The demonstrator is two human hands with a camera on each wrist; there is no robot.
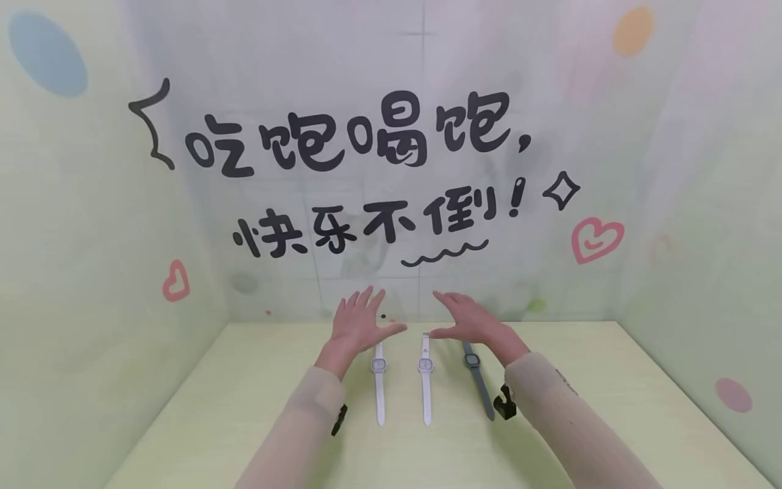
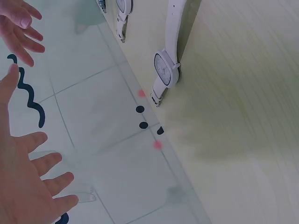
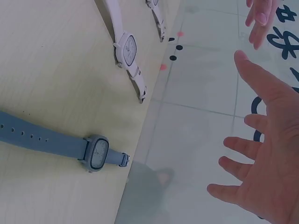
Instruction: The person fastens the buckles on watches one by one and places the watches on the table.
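Note:
Three wristwatches lie stretched out on the pale wooden table, side by side. On the left is a white watch (image 1: 379, 365), a second white watch (image 1: 425, 365) lies in the middle, and a blue-grey watch (image 1: 473, 361) lies slanted on the right. My left hand (image 1: 357, 326) hovers over the far end of the left watch, fingers spread, holding nothing. Above the far end of the blue-grey watch, my right hand (image 1: 470, 320) is also spread and holds nothing. In the right wrist view the blue-grey watch (image 3: 99, 151) shows its rounded square face and holed strap.
Behind the table (image 1: 256, 394) stands a pale back wall (image 1: 391, 61) with black lettering. Side walls close it in at left (image 1: 73, 258) and right (image 1: 702, 258). Dark straps with black pieces (image 1: 505, 402) hang under the sleeves.

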